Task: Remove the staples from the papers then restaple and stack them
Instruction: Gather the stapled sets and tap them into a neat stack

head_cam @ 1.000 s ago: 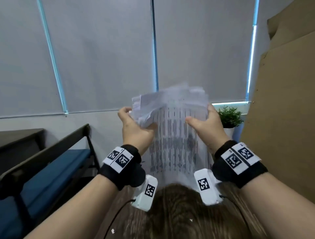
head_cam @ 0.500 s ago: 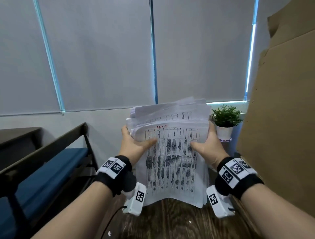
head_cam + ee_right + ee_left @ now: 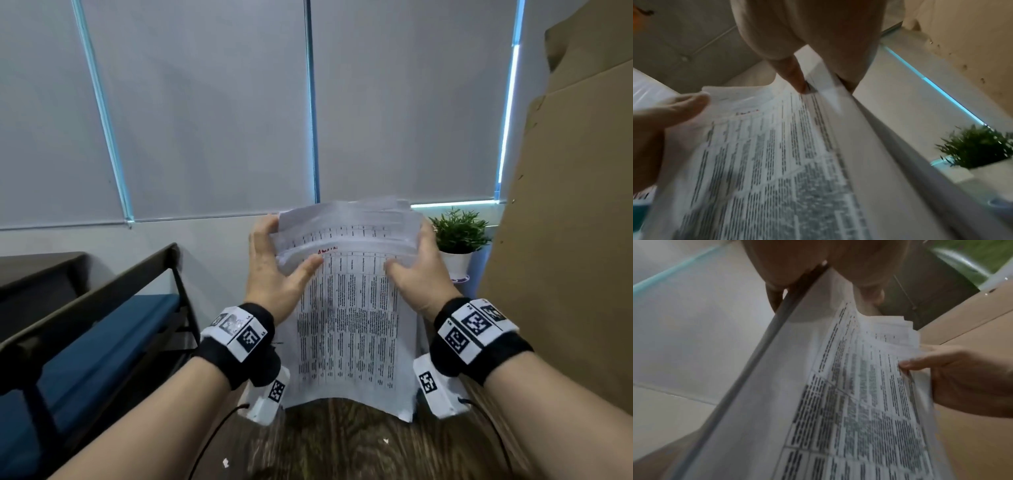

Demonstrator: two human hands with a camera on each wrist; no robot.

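A thick stack of printed papers [image 3: 349,325] stands upright, its lower edge down by the wooden table [image 3: 342,442]. My left hand [image 3: 274,263] grips its upper left side, thumb across the front sheet and fingers behind. On the upper right side my right hand [image 3: 419,267] grips it the same way. The top sheets are fanned and uneven. In the left wrist view the papers [image 3: 849,402] run down from my left hand [image 3: 818,264] toward my right hand [image 3: 962,378]. The right wrist view shows the papers [image 3: 766,162], my right hand [image 3: 807,32] and my left hand [image 3: 663,121]. No stapler or staple remover is in view.
A small potted plant [image 3: 459,236] stands just right of the papers, by the window sill. Tall cardboard [image 3: 565,240] walls the right side. To the left is a dark bench with a blue cushion [image 3: 102,342]. Small paper scraps [image 3: 225,462] lie on the table.
The stack came down from its raised, curled position and straightened. Since then both hands have slid up its sides to near the top while the stack stayed in place.
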